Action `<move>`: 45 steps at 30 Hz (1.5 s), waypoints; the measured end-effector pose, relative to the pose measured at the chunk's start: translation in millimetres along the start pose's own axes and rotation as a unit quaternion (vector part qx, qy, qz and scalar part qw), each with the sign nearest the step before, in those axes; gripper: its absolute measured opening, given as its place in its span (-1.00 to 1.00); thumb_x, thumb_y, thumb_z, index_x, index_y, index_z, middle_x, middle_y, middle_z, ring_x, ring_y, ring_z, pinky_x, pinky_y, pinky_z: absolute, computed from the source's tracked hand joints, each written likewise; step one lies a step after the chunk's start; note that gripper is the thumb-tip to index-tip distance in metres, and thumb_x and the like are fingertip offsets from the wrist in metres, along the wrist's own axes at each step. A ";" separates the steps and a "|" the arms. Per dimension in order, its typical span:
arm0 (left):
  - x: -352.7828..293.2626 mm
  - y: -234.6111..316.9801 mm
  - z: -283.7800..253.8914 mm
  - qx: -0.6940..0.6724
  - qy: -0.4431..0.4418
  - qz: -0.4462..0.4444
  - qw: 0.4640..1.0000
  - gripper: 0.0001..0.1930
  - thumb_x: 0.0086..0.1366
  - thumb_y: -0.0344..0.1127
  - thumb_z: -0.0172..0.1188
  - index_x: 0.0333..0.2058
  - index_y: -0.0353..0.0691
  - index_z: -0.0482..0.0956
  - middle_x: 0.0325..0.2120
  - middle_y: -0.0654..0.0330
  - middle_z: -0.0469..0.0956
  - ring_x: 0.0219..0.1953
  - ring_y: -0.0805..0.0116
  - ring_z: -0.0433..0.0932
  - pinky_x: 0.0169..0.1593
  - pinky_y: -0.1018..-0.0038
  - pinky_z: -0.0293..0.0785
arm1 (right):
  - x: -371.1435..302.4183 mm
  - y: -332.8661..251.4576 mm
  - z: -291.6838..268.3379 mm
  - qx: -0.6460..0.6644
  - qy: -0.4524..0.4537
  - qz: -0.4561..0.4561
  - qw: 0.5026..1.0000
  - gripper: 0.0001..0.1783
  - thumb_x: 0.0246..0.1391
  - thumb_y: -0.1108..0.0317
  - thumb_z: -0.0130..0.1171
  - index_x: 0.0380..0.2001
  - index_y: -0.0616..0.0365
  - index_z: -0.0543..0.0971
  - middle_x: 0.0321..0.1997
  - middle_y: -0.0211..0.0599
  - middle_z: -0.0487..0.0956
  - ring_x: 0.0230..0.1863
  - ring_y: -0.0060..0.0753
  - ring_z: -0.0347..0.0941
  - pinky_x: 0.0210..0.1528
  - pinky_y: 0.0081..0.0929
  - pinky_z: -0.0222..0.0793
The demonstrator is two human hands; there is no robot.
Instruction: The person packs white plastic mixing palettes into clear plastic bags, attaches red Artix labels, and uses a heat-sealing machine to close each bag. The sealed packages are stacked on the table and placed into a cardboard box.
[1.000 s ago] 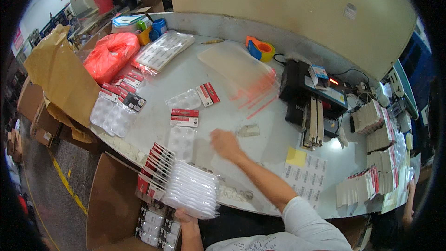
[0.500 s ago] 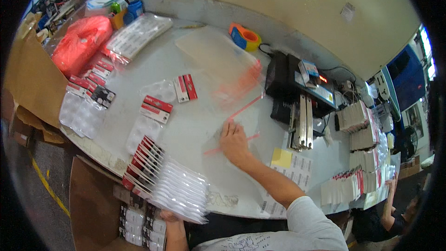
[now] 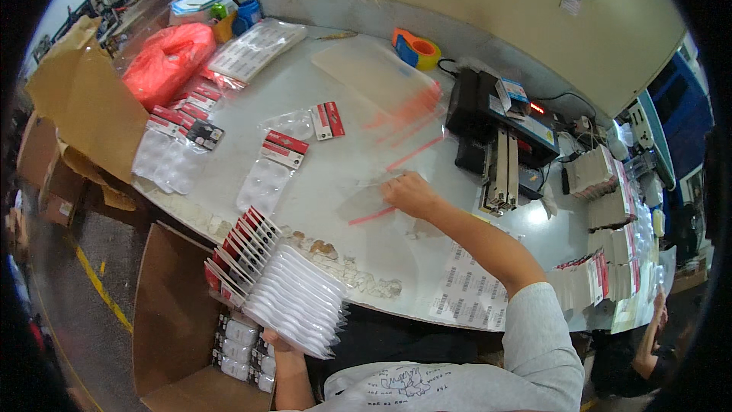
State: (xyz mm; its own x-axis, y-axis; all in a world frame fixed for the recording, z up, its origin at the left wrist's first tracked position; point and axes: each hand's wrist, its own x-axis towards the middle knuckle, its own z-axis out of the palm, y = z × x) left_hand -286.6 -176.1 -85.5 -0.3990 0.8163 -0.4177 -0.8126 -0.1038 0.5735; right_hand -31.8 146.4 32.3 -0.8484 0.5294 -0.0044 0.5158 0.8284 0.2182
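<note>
My left hand (image 3: 279,342), at the table's near edge, is closed under a fanned stack of clear blister packs (image 3: 297,294) with red-and-white header cards. The stack tilts above an open carton, and its lower side partly hides my fingers. Over the middle of the table, my right hand (image 3: 409,194) has its fingers drawn together on a thin clear plastic bag with a pinkish-red strip (image 3: 372,216). The bag's outline is hard to make out against the pale tabletop. More clear bags with red edges (image 3: 374,80) lie just beyond it.
Below the stack, a cardboard carton (image 3: 171,313) holds several packs. Loose blister packs (image 3: 286,151) lie left of centre. A black machine with metal bars (image 3: 499,172) stands right, near a tape dispenser (image 3: 416,49). Card stacks (image 3: 583,282) line the right side; another person's arm (image 3: 652,336) shows beyond.
The whole view has shifted, so the table appears further right and higher. My right forearm now covers most of a yellow note. My left hand keeps its hold on the stack.
</note>
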 end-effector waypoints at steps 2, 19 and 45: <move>-14.1 9.5 -3.8 0.011 -0.001 0.013 1.000 0.24 -0.41 -0.29 0.57 0.27 -0.24 -0.05 0.12 0.11 0.26 0.16 0.27 0.25 0.22 0.33 0.15 | -1.8 2.0 -2.8 0.004 0.020 0.024 1.000 -0.90 -0.19 0.39 0.15 -0.50 0.07 0.49 -0.49 -0.29 0.55 -0.41 -0.28 0.52 -0.26 -0.31 0.36; -44.9 39.1 75.5 0.373 -0.494 -0.143 0.772 0.28 -0.45 -0.32 0.58 0.28 -0.24 -0.08 0.13 0.11 0.24 0.16 0.28 0.24 0.21 0.35 0.14 | -115.4 -148.2 5.8 0.233 0.284 0.002 0.930 -0.77 -0.11 0.35 0.13 -0.32 0.18 0.56 -0.43 -0.23 0.51 -0.37 -0.31 0.45 -0.24 -0.38 0.36; -81.5 0.9 139.3 0.450 -0.386 -0.034 0.804 0.55 -0.41 -0.08 0.59 0.27 -0.17 -0.62 0.27 -0.12 -0.17 0.16 0.09 0.20 0.18 0.23 0.23 | -122.5 -71.3 -66.2 0.740 -0.107 0.286 0.599 -0.82 -0.06 0.31 0.34 -0.47 0.22 0.65 -0.55 -0.42 0.58 -0.51 -0.68 0.42 -0.41 -0.65 0.35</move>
State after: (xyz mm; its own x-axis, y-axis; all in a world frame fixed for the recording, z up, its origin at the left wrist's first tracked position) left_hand -195.6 -163.6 47.2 0.2988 0.9485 -0.1055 -0.0460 0.1248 0.9911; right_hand 27.4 10.4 81.9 -0.5288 0.6837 -0.5029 0.3901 -0.3305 -0.8594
